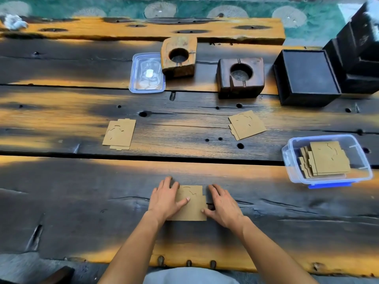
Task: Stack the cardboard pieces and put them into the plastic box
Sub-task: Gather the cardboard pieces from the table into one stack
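Resting flat with fingers spread, the left hand presses on a cardboard piece near the front edge of the wooden table. The right hand touches the piece's right side with relaxed, straight fingers, pinching nothing. Farther back, two more cardboard sheets lie well apart, and the plastic box at the right holds a cardboard stack.

Table: cardboard pieces, plastic box, lid, two wooden blocks, black box.
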`<state>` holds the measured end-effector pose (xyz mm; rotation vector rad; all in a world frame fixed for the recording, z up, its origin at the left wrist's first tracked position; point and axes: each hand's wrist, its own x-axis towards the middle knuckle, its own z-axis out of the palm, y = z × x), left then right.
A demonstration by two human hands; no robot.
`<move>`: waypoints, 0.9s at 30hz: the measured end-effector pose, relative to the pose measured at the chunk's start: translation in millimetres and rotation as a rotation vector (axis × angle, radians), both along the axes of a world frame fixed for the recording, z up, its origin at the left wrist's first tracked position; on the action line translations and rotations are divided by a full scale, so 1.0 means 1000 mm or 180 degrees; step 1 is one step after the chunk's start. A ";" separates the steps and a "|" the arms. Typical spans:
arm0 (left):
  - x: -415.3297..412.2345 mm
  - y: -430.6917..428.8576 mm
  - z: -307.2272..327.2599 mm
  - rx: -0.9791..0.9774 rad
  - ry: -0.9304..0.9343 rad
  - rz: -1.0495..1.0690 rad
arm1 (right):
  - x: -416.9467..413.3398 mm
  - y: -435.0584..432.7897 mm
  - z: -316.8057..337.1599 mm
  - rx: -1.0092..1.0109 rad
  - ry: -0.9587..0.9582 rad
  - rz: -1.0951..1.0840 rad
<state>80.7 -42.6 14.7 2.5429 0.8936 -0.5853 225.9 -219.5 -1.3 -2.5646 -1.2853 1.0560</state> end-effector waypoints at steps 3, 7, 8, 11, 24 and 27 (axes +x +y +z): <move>0.028 -0.002 0.007 -0.0028 -0.0076 -0.0014 | 0.026 -0.005 0.009 -0.0028 -0.0074 -0.0046; 0.070 -0.013 0.011 -0.0073 -0.0073 -0.0099 | 0.067 -0.012 0.019 0.0014 -0.0160 -0.0094; 0.079 -0.016 0.012 -0.0096 -0.0060 -0.0124 | 0.076 -0.013 0.021 0.0024 -0.0202 -0.0085; 0.105 -0.022 0.011 -0.0107 -0.0050 -0.0227 | 0.105 -0.015 0.027 -0.0020 -0.0304 -0.0061; 0.206 -0.011 -0.001 -0.0064 -0.0007 -0.0286 | 0.209 0.005 0.035 -0.0158 -0.0432 0.0130; 0.228 -0.008 -0.006 -0.0082 0.0018 -0.0338 | 0.231 0.010 0.029 -0.0211 -0.0459 0.0151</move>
